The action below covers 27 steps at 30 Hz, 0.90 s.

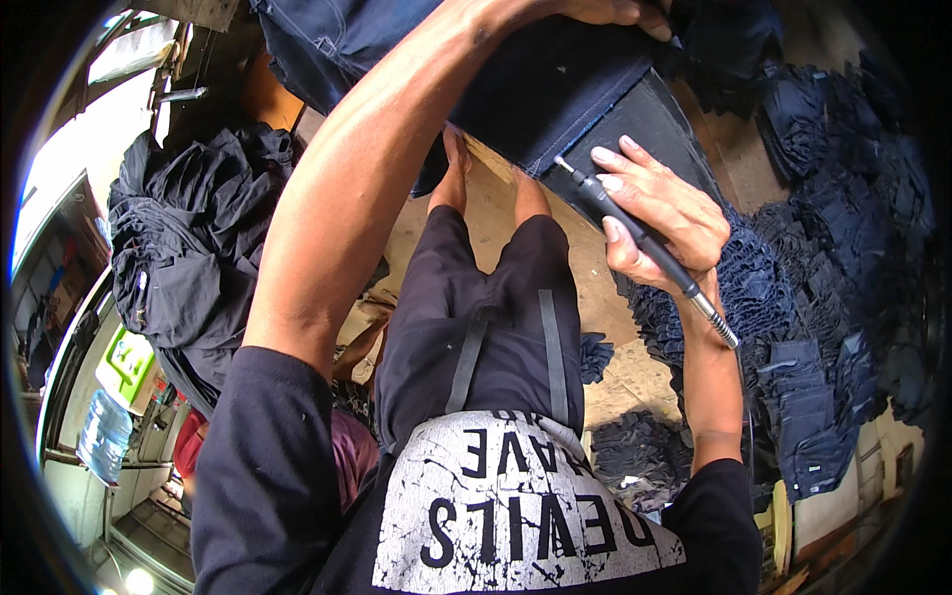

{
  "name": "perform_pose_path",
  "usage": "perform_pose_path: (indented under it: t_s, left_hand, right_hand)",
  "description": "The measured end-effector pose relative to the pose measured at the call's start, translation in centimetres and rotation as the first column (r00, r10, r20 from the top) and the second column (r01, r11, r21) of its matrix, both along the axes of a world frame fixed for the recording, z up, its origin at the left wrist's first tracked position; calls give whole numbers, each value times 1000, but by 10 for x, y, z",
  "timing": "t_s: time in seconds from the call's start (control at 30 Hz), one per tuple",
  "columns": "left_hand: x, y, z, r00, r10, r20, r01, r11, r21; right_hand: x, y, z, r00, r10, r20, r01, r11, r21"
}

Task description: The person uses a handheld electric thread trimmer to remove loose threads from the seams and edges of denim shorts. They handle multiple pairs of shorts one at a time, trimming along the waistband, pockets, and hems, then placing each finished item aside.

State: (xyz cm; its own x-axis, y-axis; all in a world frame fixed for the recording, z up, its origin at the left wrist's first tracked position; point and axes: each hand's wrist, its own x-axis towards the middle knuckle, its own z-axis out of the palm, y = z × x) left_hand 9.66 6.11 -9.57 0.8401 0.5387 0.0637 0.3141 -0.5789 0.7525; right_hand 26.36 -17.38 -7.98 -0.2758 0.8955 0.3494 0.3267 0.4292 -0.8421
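Note:
In my right hand [674,220] is a slim black rotary tool [635,226] with a metal tip, its fingers closed round the barrel. That tip sits at the hem edge of a dark blue denim garment [555,109], and I cannot tell whether it touches. The garment is drawn over a flat dark board [640,119], whose bare end shows beside the hem. At the upper edge, my left hand [615,12] lies on the garment and board with its fingers stretched out; part of it is cut off. A cable runs down from the tool's spring-sleeved end past my right forearm.
A big heap of black garments [198,248] rises at the left. Stacked dark blue garments [803,347] fill the right side, with a smaller dark pile [640,451] low down. Behind me at the left are a person in a red sleeve [188,451] and a green container [127,365].

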Motion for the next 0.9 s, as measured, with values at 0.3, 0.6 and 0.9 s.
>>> perform_pose_path:
  t_s: [0.3, 0.6, 0.9]
  left_hand:
    - [-75, -175, 30, 273, 847, 456, -961, 257, 98]
    - [-109, -259, -41, 463, 884, -65, -181, 23, -983]
    - [-108, -261, -55, 475, 872, -119, -401, 94, -911]
  right_hand:
    - [5, -6, 4, 908, -417, -45, 404, 897, -181]
    - [-15, -12, 8, 944, -328, -27, 327, 945, -25]
    - [-16, -19, 6, 984, -167, 55, 167, 986, 2]
